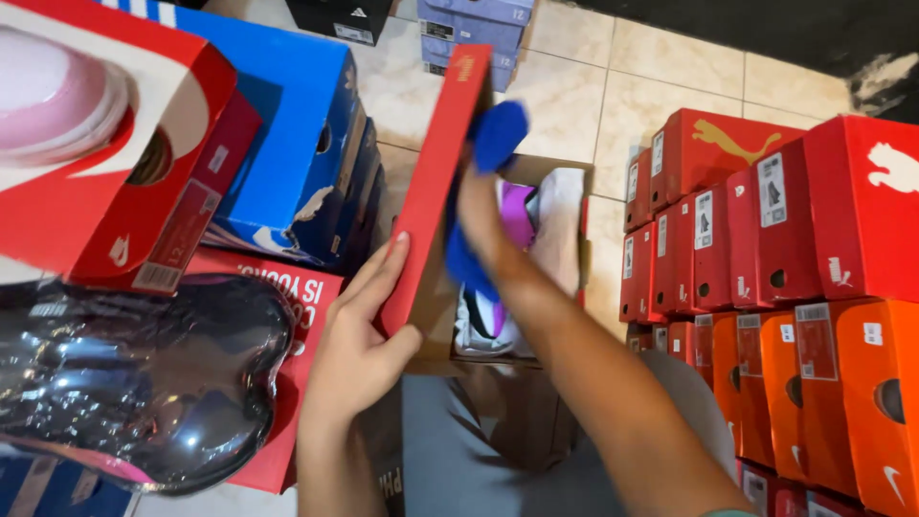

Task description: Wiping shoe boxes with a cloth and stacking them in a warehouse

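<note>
Shiny dark plastic bag (134, 383) near left, lying on a red box | left hand (359, 340) gripping the raised red lid (436, 182) of the open shoe box (565, 225) at centre | right hand (479, 206) closed on a blue cloth (498, 134) over white-and-purple shoes (498, 316) inside | red and orange boxes (766, 249) stacked right | tiled floor (661, 67) far

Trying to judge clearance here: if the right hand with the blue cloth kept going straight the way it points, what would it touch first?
Probably the raised red lid: the right hand and its blue cloth already seem pressed against its inner face, though depth is hard to judge. The left hand holds the lid's edge.
</note>
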